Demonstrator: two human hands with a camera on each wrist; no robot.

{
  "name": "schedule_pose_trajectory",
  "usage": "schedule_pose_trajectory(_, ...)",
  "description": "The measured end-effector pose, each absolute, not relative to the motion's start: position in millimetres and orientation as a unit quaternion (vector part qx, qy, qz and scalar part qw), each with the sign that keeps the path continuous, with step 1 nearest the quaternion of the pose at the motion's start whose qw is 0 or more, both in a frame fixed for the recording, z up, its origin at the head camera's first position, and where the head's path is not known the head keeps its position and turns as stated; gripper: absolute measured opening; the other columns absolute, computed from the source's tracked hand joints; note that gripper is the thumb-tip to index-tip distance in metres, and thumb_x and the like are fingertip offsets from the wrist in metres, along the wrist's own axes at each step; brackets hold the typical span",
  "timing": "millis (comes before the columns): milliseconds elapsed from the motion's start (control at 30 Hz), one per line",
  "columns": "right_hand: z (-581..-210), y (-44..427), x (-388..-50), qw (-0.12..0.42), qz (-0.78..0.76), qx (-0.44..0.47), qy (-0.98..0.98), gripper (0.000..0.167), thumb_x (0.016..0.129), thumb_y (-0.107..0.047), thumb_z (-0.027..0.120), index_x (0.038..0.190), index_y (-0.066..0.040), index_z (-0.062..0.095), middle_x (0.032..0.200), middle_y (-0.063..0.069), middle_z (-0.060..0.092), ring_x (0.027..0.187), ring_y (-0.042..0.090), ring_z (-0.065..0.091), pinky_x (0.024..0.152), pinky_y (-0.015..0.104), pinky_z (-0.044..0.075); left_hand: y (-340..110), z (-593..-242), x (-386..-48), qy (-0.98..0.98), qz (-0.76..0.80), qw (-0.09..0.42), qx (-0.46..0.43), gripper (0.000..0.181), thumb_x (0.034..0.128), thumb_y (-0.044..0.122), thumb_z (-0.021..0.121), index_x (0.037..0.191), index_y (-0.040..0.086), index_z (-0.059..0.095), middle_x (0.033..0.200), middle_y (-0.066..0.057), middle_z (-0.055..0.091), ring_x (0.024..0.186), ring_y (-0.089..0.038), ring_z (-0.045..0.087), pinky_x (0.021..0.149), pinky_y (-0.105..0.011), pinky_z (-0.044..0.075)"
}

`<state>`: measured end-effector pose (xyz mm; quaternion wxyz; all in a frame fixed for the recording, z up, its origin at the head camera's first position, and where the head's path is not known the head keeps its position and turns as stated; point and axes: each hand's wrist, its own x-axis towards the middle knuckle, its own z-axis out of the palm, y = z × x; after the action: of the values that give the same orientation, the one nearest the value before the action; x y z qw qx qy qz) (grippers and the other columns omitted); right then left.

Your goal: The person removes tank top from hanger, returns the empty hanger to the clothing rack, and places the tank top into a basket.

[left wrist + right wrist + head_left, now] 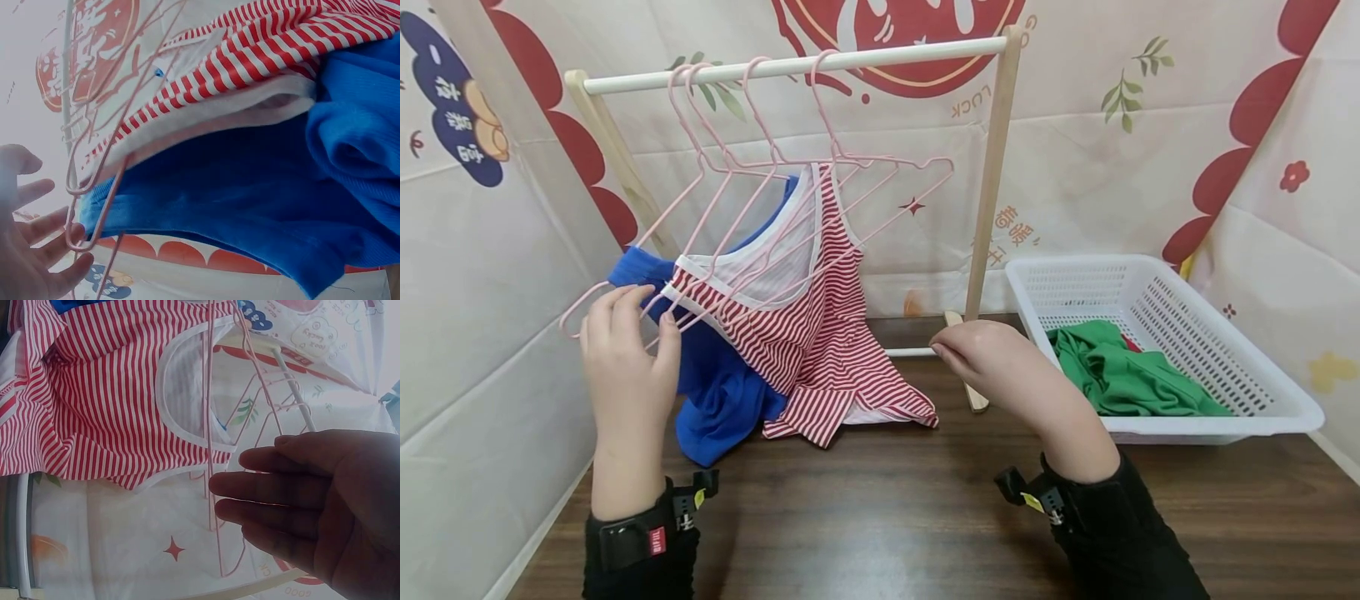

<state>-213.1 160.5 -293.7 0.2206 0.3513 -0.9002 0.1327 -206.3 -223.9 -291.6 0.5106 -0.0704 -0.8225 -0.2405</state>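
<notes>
A red-and-white striped sleeveless top [850, 325] hangs from a pink hanger on the rack, its lower part spread on the table. Behind it is a blue garment [718, 417], also on a pink hanger. My left hand [628, 350] is raised at the left ends of the hangers; its fingers are spread and partly straight beside the hanger end [92, 245] in the left wrist view. To the right of the top is my right hand [1000, 358]. The right wrist view shows this hand [281, 500] with fingers extended by the pink wires, gripping nothing.
The rack has a white top bar [910, 56] and wooden posts [992, 183]; several pink hangers hook over the bar. A white plastic basket [1232, 350] at the right holds green cloth [1127, 375] and a bit of red. A printed backdrop stands behind the brown table [865, 525].
</notes>
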Motion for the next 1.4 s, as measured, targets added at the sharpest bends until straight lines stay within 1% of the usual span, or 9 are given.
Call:
schedule_pose_trajectory(100,-294.6,159.8,-212.9,0.222,0.137,0.353,-0.898,0.008,0.095,-0.010,0.063,0.094,-0.006,0.070,0.085,0.001,0.068,0.077,0.018,0.065,0.073,0.038,0.053,-225.4,-292.4,-205.8,-0.835,-0.245,0.491,-0.052,0.034,0.0953,0.013,0.056,0.124,-0.005,0.058,0.122,-0.025,0.056,0.114,-0.040,0.050,0.097,-0.055,0.037)
schedule_pose_trajectory(300,-295.5,158.4,-212.5,0.218,0.143,0.353,-0.899,0.007,0.094,-0.008,0.064,0.097,-0.007,0.070,0.086,0.000,0.068,0.077,0.015,0.064,0.072,0.037,0.053,-223.3,-293.3,-205.6,-0.861,-0.254,0.440,-0.021,0.037,0.0993,0.019,0.051,0.131,0.000,0.054,0.111,-0.022,0.062,0.094,-0.037,0.059,0.078,-0.054,0.047)
schedule_pose_trajectory(567,-292.3,156.4,-210.3,0.188,0.146,0.337,-0.911,0.016,0.095,-0.013,0.062,0.109,-0.006,0.068,0.097,0.003,0.070,0.087,0.016,0.066,0.078,0.039,0.053,-222.6,-292.3,-205.9,-0.872,-0.268,0.409,0.003,0.039,0.1029,0.020,0.042,0.135,0.001,0.051,0.105,-0.023,0.065,0.092,-0.039,0.062,0.078,-0.055,0.048)
schedule_pose_trajectory(667,-291.8,155.5,-209.6,0.188,0.144,0.336,-0.912,0.018,0.096,-0.016,0.062,0.110,-0.007,0.068,0.096,0.003,0.069,0.085,0.016,0.066,0.077,0.039,0.052,-222.2,-292.0,-205.5,-0.867,-0.276,0.414,0.005,0.038,0.1046,0.022,0.040,0.131,-0.001,0.057,0.096,-0.022,0.066,0.084,-0.037,0.064,0.073,-0.050,0.048)
schedule_pose_trajectory(800,-292.0,154.5,-209.4,0.191,0.142,0.337,-0.911,0.019,0.095,-0.019,0.063,0.111,-0.009,0.067,0.095,0.002,0.069,0.085,0.015,0.065,0.077,0.038,0.052,-221.9,-292.8,-205.9,-0.861,-0.273,0.428,0.002,0.037,0.1046,0.026,0.045,0.119,-0.002,0.064,0.084,-0.017,0.068,0.068,-0.031,0.066,0.063,-0.029,0.043)
schedule_pose_trajectory(900,-292.3,153.9,-209.4,0.189,0.139,0.338,-0.911,0.020,0.095,-0.019,0.064,0.112,-0.009,0.067,0.095,0.002,0.069,0.086,0.016,0.065,0.077,0.039,0.052,-221.1,-292.5,-205.7,-0.863,-0.265,0.431,0.004,0.036,0.1038,0.028,0.048,0.112,-0.002,0.066,0.077,-0.015,0.068,0.061,-0.028,0.066,0.056,-0.023,0.038)
schedule_pose_trajectory(967,-292.2,153.1,-209.5,0.187,0.138,0.339,-0.912,0.022,0.094,-0.019,0.065,0.113,-0.008,0.067,0.095,0.002,0.069,0.087,0.016,0.065,0.077,0.039,0.052,-220.1,-292.6,-205.7,-0.865,-0.257,0.431,0.003,0.035,0.1042,0.027,0.047,0.109,-0.002,0.065,0.073,-0.015,0.067,0.058,-0.029,0.064,0.055,-0.027,0.041)
schedule_pose_trajectory(1133,-291.6,152.3,-209.2,0.175,0.138,0.336,-0.915,0.024,0.094,-0.020,0.066,0.115,-0.008,0.066,0.097,0.004,0.069,0.089,0.017,0.065,0.080,0.040,0.052,-217.3,-294.2,-208.2,-0.867,-0.213,0.451,-0.011,0.035,0.1058,0.028,0.041,0.104,-0.003,0.059,0.063,-0.013,0.063,0.050,-0.035,0.058,0.049,-0.048,0.040)
schedule_pose_trajectory(1400,-293.0,151.6,-208.4,0.159,0.140,0.326,-0.921,0.026,0.095,-0.021,0.065,0.118,-0.008,0.065,0.102,0.006,0.069,0.094,0.020,0.065,0.083,0.042,0.051,-214.2,-295.6,-211.9,-0.846,-0.171,0.505,-0.026,0.037,0.1057,0.026,0.042,0.102,-0.006,0.058,0.055,-0.016,0.057,0.043,-0.040,0.050,0.040,-0.048,0.033)
